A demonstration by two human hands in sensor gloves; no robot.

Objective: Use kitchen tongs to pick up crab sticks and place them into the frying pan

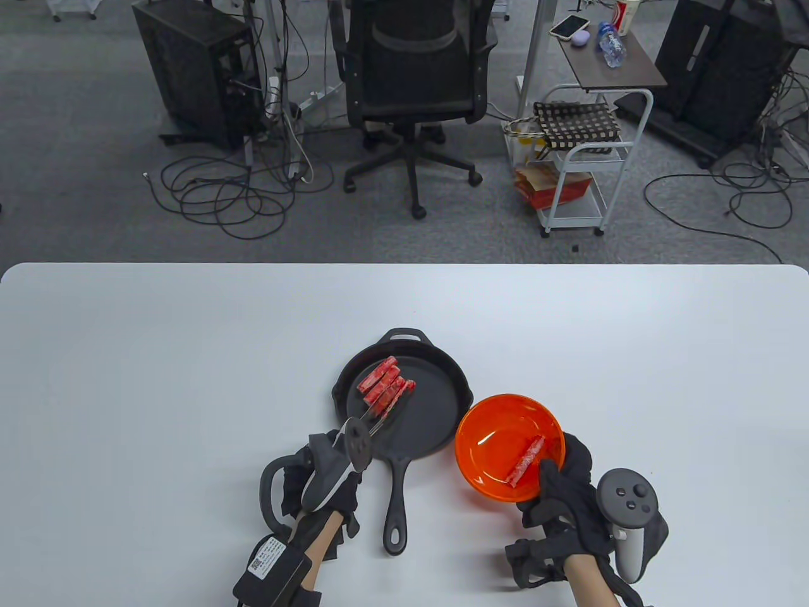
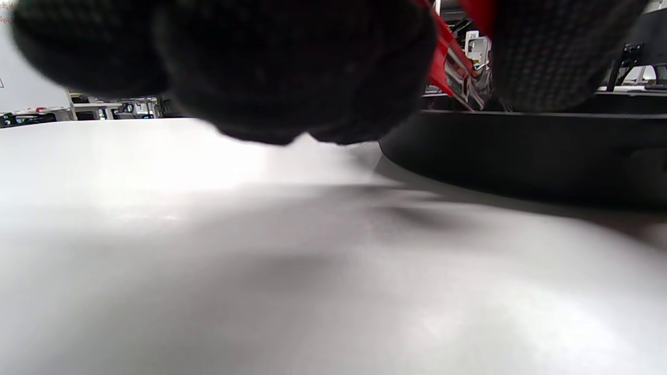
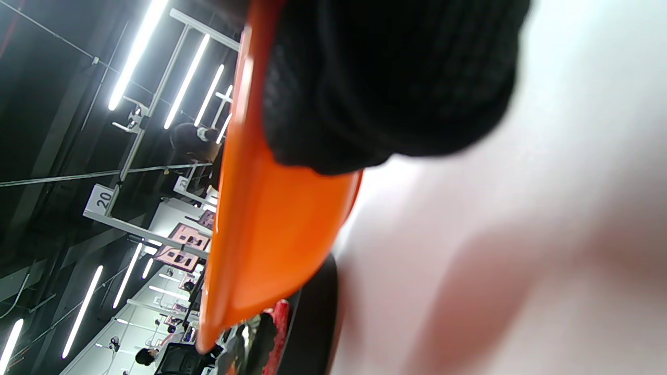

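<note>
A black cast-iron frying pan [image 1: 436,411] sits mid-table with several red crab sticks [image 1: 385,386] lying at its left side. My left hand [image 1: 328,480] grips the kitchen tongs [image 1: 361,436], whose tips reach to the nearest stick in the pan. One more crab stick [image 1: 526,460] lies in the orange bowl [image 1: 499,430] right of the pan. My right hand [image 1: 559,487] holds that bowl by its near rim, thumb over the edge. The left wrist view shows the pan's wall [image 2: 521,151] and red tong arms [image 2: 448,57]; the right wrist view shows the bowl's underside [image 3: 271,219].
The pan's handle [image 1: 397,506] points toward me between both hands. The white table [image 1: 158,379] stretches left, right and beyond the pan. Past its far edge stand an office chair [image 1: 414,82], a white cart [image 1: 581,164] and floor cables.
</note>
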